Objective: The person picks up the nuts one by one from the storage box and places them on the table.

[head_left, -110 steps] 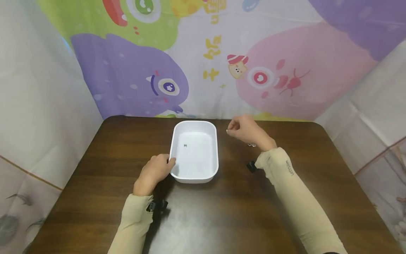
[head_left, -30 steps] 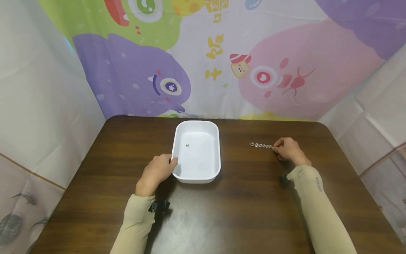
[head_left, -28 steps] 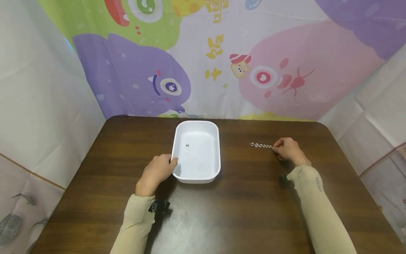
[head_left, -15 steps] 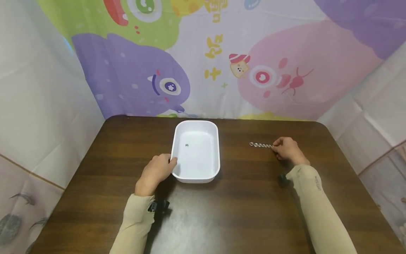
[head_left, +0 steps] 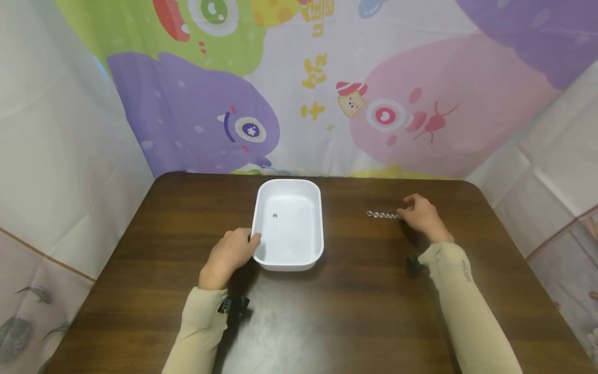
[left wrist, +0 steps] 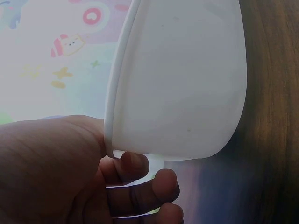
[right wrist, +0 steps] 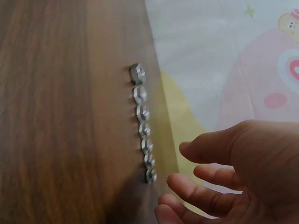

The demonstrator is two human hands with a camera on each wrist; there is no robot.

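My left hand (head_left: 230, 255) grips the left rim of a white plastic tray (head_left: 289, 266), with the thumb over the edge. In the left wrist view the tray's wall (left wrist: 182, 79) fills much of the picture, and the fingers curl at its rim. One small metal nut (head_left: 274, 215) lies inside the tray. To the right, several shiny metal nuts (head_left: 376, 214) form a straight row on the table, largest at the left end. My right hand (head_left: 422, 215) is at the row's right end. In the right wrist view its thumb and fingers are spread apart, beside the smallest nut (right wrist: 150, 176).
The dark wooden table (head_left: 299, 322) carries the tray and nuts. A cartoon-printed cloth (head_left: 317, 140) hangs right behind its back edge, and pale cloths (head_left: 60, 140) flank both sides. A small black camera (head_left: 413, 266) sits at the right wrist.
My right hand, earlier pinching a small nut near the tray, moved right to the row's end. In the last half second its fingers spread apart. The left hand stays on the tray.
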